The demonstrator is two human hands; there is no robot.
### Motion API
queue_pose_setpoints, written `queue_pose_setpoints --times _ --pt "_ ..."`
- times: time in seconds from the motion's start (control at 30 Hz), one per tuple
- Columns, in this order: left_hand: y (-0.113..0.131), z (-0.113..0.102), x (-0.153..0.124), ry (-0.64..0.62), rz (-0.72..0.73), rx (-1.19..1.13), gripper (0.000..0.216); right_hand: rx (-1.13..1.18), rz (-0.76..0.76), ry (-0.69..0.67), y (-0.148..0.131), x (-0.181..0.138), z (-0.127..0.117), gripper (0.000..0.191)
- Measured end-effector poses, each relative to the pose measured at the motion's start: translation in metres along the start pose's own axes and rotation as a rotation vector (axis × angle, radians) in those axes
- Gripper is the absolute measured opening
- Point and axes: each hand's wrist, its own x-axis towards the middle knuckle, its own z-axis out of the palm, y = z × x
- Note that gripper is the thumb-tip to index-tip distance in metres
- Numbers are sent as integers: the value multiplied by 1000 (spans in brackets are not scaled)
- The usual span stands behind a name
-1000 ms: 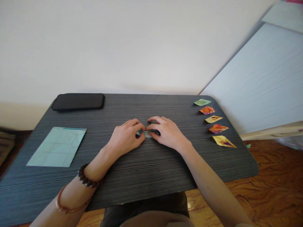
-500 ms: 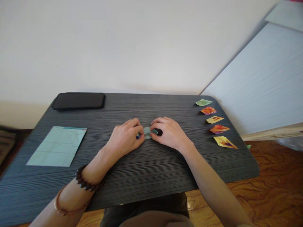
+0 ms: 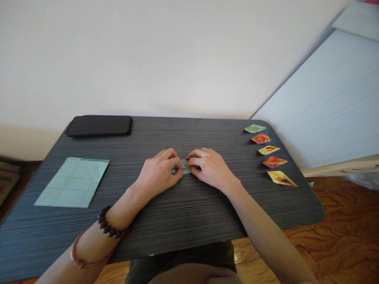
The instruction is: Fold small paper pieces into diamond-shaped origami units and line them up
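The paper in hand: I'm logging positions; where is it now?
In the head view, the pale green paper is between the left hand and right hand, near the middle of the table.

Between the left hand point(image 3: 161, 168) and the right hand point(image 3: 211, 168), a small folded green paper point(image 3: 186, 167) is filling the narrow gap. Beyond both, bare tabletop point(image 3: 186, 132) is offering passage, the wall point(image 3: 166, 59) limiting it. Leftward, a creased green sheet point(image 3: 69, 185) and a black rectangular case point(image 3: 99, 125) are obstructing; well rightward, five folded paper pieces point(image 3: 269, 150) are lining the edge.
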Motion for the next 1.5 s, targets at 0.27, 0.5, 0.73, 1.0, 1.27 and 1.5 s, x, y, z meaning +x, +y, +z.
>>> queue_pose_setpoints --times 0.27,0.5,0.73,1.0,1.27,1.5 --pt "-2 -2 1 -23 4 -30 16 57 12 -3 2 -1 0 17" --pt "-14 -2 1 -45 79 -94 17 127 6 31 10 -1 4 18" --pt "-49 -4 3 -114 195 -452 25 238 2 100 16 -1 10 20" --pt "-55 -5 4 -50 199 -478 19 456 -50 75 31 -6 4 25" --pt "-57 -4 3 -4 214 -443 18 442 -56 141 42 -10 5 11" --pt "-56 -5 2 -3 198 -426 21 376 -61 182 38 -10 11 17"
